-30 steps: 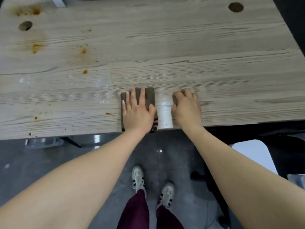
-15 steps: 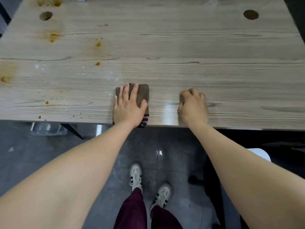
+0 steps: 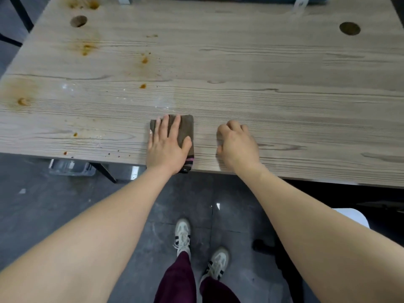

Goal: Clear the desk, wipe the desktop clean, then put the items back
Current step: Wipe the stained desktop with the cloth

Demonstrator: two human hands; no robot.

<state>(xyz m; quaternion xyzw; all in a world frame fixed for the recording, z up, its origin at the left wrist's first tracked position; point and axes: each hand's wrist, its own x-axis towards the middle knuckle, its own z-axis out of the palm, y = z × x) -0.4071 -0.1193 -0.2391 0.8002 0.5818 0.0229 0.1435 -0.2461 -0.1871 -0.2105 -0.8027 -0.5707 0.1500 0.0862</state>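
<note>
2 hands work my tabletop (image 3: 262, 88): left hand (image 3: 167, 147), fingers flat, presses the brown cloth (image 3: 185, 130) at the near edge to wipe; right hand (image 3: 237, 145), fingers curled and empty, braces beside it. Orange stains (image 3: 143, 61) await.

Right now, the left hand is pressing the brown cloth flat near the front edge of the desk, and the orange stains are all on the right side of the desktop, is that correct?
Not quite. The head view shows the orange stains on the left side of the desktop, not the right. The rest holds: the left hand presses the brown cloth flat near the front edge.
</note>
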